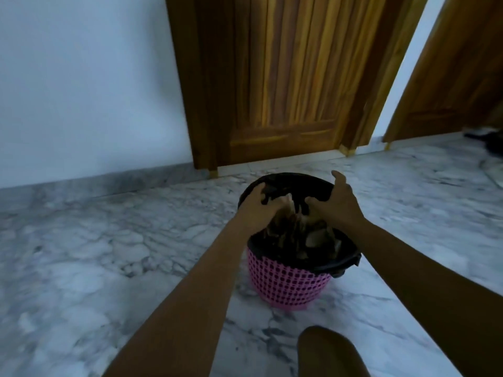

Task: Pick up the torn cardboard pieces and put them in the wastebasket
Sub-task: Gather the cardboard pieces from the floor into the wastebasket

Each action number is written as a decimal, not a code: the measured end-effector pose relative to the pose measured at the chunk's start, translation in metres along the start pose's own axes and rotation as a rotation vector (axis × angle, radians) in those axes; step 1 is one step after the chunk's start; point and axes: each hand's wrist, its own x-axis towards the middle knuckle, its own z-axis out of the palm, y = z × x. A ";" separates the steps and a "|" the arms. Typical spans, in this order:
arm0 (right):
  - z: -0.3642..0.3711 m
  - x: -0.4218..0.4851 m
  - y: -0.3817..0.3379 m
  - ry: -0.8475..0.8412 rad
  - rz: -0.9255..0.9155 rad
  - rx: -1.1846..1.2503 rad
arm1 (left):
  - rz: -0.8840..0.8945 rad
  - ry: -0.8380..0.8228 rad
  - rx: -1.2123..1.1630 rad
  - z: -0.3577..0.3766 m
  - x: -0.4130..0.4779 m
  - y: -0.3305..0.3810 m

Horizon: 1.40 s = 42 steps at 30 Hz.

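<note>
In the head view, the torn cardboard pieces stood inside the pink wastebasket, and their tops reached above the black liner. Both hands were over the opening. The left hand had curled fingers at the edge of the pile, but the blur hid what they held. The right hand was spread, thumb lifted apart, fingers pointing down onto the pieces. No piece lay on the visible marble floor, so I judged the task nearly finished: only pressing down and letting go was left. No brand, label or writing could be read.
</note>
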 end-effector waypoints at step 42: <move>0.358 -0.739 -0.211 -1.810 -1.451 -0.370 | -0.905 1.909 -0.216 -0.008 -0.891 -0.234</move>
